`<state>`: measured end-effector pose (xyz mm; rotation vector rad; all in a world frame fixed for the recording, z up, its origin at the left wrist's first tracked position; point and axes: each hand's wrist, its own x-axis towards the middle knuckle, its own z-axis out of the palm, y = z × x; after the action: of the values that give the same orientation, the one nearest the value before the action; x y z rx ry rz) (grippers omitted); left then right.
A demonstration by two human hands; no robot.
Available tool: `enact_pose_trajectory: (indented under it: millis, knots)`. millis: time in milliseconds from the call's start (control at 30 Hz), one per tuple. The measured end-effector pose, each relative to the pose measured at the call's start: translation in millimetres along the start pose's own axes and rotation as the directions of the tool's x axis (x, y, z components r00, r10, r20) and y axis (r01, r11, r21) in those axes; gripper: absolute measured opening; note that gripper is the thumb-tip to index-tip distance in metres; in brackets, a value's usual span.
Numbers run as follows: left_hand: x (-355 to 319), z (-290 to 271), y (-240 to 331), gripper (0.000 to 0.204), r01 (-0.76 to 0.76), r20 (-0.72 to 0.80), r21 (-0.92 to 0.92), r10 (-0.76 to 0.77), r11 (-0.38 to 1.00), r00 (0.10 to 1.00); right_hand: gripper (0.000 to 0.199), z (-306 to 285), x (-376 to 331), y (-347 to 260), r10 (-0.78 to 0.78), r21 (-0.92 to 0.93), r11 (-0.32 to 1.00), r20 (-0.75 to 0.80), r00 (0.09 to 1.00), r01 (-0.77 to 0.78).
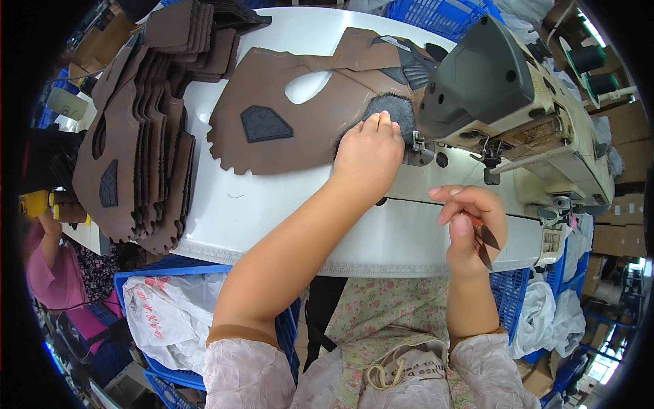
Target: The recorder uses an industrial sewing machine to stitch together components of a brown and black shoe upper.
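Note:
My left hand [371, 155] lies on a brown cut panel [266, 78], its fingers stretched out over a dark grey fabric patch [395, 105]. The panel rests flat, with an oval hole and a small dark five-sided patch [266, 124] at its left part. Beside the fingertips is the presser foot [418, 142] of a sewing machine [507, 88], at the grey patch's right edge. To the right, my right hand [480, 217] is raised near the table's front edge, curled round thread snips [488, 238] with orange-red handles and dark blades pointing down.
A tall stack of brown panels [146, 136] stands on the white table [231, 211] at left. Blue crates with white bags [163, 313] flank my lap. Thread spools [587, 60] are at far right. Another person in pink [51, 266] is at the left.

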<state>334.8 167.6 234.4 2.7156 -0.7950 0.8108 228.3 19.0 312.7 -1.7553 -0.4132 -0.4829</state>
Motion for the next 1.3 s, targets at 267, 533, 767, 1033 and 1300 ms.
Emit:
enact_pose_trajectory:
  millis: [267, 533, 767, 1033, 1300]
  knots:
    - [1.7, -3.2, -4.8, 0.028, 0.041, 0.036, -0.01, -0.041, 0.999, 0.999, 0.034, 2.3, -2.8, -0.2, -0.04, -0.05, 0.998, 0.083, 0.996, 0.044]
    - [4.2, -4.8, -14.5, 0.031, 0.106, 0.074, 0.01, -0.106, 0.994, 0.992, 0.05, 1.0, -2.5, 5.8, -0.013, 0.01, 1.0, 0.122, 0.992, 0.012]
    - [3.8, -5.0, -28.7, 0.031, 0.159, 0.084, 0.011, -0.16, 0.987, 0.984, 0.064, 1.4, -5.5, 6.5, 0.025, -0.019, 1.0, 0.1, 0.995, -0.023]
    - [4.5, -5.7, -28.1, 0.03, 0.17, 0.082, 0.004, -0.17, 0.985, 0.982, 0.067, -1.5, -7.5, 5.8, 0.045, -0.012, 0.999, 0.095, 0.994, -0.044]
    - [5.9, -4.0, -42.8, 0.031, 0.196, 0.077, 0.041, -0.199, 0.98, 0.977, 0.064, 0.9, -10.7, 3.8, 0.05, -0.028, 0.998, 0.073, 0.996, -0.048]
